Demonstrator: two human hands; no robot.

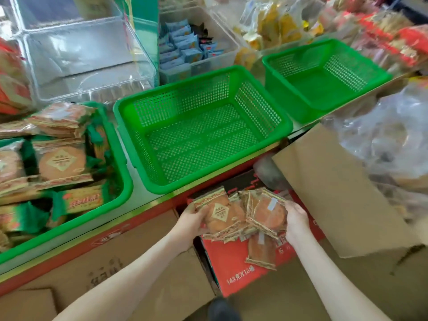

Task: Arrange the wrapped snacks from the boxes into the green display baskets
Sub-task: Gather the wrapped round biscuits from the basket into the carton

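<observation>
Between both hands I hold a bundle of wrapped round cakes [240, 214] in clear packets with gold edging, just below the shelf's front edge. My left hand [192, 218] grips the bundle's left side and my right hand [296, 218] grips its right side. One packet [261, 251] hangs loose below the bundle. Above it on the shelf sits a green basket [203, 181] with nothing inside. A second green basket [324, 114] with nothing in it stands further right. The left green basket [120, 177] holds several wrapped snacks.
A red carton [231, 269] lies under the bundle, with brown cardboard boxes [139, 251] around it and a raised cardboard flap [335, 193] at right. Clear plastic bins [88, 56] and a tub of blue packets [185, 47] stand behind the baskets. Bagged snacks [393, 140] pile up at right.
</observation>
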